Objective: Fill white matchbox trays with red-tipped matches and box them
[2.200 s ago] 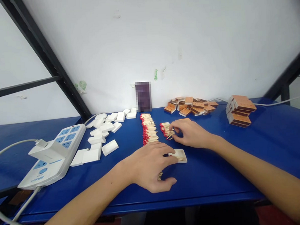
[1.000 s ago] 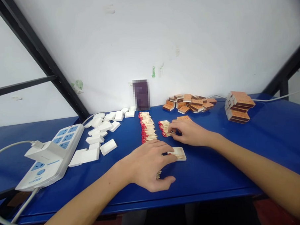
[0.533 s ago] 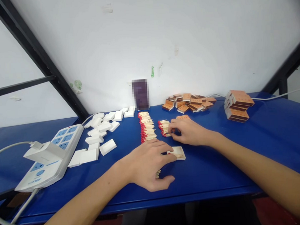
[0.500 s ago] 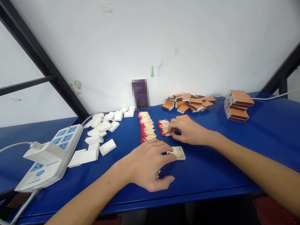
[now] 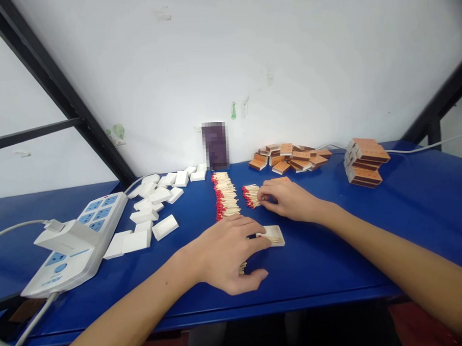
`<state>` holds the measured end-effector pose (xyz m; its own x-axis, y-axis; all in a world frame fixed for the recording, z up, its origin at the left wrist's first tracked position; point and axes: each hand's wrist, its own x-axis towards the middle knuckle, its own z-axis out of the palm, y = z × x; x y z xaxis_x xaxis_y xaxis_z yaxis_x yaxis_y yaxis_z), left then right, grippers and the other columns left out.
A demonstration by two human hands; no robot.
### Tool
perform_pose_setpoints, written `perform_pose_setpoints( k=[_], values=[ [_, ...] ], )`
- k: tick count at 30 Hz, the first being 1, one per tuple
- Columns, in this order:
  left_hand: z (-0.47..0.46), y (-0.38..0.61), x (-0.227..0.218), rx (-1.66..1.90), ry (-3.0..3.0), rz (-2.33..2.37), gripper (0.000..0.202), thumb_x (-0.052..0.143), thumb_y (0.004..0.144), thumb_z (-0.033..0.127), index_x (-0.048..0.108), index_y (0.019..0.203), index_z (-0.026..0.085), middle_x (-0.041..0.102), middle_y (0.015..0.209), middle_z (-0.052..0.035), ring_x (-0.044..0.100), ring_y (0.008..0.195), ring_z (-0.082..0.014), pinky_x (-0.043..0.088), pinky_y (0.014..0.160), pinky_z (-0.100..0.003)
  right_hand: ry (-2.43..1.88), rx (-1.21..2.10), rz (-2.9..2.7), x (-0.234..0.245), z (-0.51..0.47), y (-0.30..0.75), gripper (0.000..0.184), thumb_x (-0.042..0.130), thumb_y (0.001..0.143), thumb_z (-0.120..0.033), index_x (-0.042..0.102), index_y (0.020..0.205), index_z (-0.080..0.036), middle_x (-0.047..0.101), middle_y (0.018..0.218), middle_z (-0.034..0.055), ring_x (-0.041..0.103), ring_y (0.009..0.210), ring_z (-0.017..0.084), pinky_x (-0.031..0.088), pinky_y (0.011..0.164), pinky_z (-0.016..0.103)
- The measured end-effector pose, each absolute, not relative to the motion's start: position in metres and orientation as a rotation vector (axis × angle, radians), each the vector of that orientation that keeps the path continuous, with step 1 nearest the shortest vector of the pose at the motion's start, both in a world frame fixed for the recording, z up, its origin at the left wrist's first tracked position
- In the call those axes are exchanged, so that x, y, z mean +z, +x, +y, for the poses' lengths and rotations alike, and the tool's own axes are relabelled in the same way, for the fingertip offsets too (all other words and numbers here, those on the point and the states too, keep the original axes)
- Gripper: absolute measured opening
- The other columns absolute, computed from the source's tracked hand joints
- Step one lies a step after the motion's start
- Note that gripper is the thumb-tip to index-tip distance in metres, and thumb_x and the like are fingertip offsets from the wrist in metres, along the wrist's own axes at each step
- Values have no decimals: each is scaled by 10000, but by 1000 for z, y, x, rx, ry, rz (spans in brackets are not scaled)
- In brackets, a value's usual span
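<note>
My left hand (image 5: pixel 232 254) is spread low over the table, thumb apart from the fingers. Its fingertips reach the left end of a small white matchbox tray (image 5: pixel 280 232), covering part of it. A few matches (image 5: pixel 274 240) lie inside that tray. Pale match ends (image 5: pixel 242 268) peek out under my left palm. My right hand (image 5: pixel 285 198) is closed in a pinch at the plain ends of a short row of red-tipped matches (image 5: pixel 250 195); how many it grips is hidden. Just behind that hand lies an orange matchbox sleeve (image 5: pixel 280 180), partly covered.
A longer row of matches (image 5: pixel 226 196) runs back toward a pixelated dark object (image 5: pixel 215 146) by the wall. White trays (image 5: pixel 166 227) are scattered left, beside a power strip (image 5: pixel 79 246). Orange sleeves (image 5: pixel 301 157) are heaped at the back right, near stacked matchboxes (image 5: pixel 366 162).
My right thumb and fingertips have drawn closer together at the matches. My left hand and the tray look unmoved; the whole view has shifted very slightly.
</note>
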<state>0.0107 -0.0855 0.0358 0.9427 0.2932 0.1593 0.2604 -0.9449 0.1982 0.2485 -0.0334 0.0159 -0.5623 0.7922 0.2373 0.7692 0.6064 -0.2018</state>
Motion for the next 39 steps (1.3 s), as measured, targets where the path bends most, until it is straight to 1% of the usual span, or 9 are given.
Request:
perform_pose_setpoints(
  k=[6,12,20,28,31,35,39],
  values=[
    [-85,11,34,286,2911,411,435,613,841,417,650,1194,166,662,1168,-128,635,1036,-290,470,952,-429,-1213,165,-2580,17,-36,247,146,535,917,-215,674,880,-193,638,887,45,560,760,161,374,703,286],
    [-86,11,35,295,2926,415,411,617,844,409,653,1178,172,666,1143,-122,641,1016,-282,481,937,-425,-1248,143,-2575,15,-34,248,133,551,912,-228,676,878,-198,644,889,41,573,788,170,374,710,292],
    [-85,12,36,289,2929,410,422,619,841,410,652,1187,171,665,1139,-118,642,1008,-279,486,927,-424,-1257,179,-2561,14,-34,248,121,535,914,-214,645,868,-191,631,893,43,567,771,166,373,672,283],
    [-85,12,35,290,2922,411,418,619,843,408,651,1186,170,666,1147,-122,640,1016,-281,481,932,-426,-1230,125,-2571,13,-33,249,146,561,916,-239,702,907,-205,622,921,56,583,822,182,379,688,288],
    [-85,12,35,302,2924,406,417,623,839,409,651,1180,171,667,1147,-122,642,1012,-282,482,932,-431,-1236,142,-2579,13,-32,248,160,553,916,-240,706,890,-200,630,895,58,573,791,181,376,673,292],
    [-85,12,35,287,2922,411,426,619,840,413,654,1187,169,668,1154,-123,641,1015,-282,479,932,-426,-1227,229,-2569,18,-36,246,124,565,882,-201,684,851,-183,644,870,53,557,743,165,380,655,283],
    [-85,12,36,270,2926,417,414,604,846,416,662,1167,161,673,1137,-123,643,1011,-283,479,921,-418,-1181,256,-2570,22,-41,244,113,576,865,-193,681,825,-188,657,861,45,556,735,161,380,659,279]
  ],
)
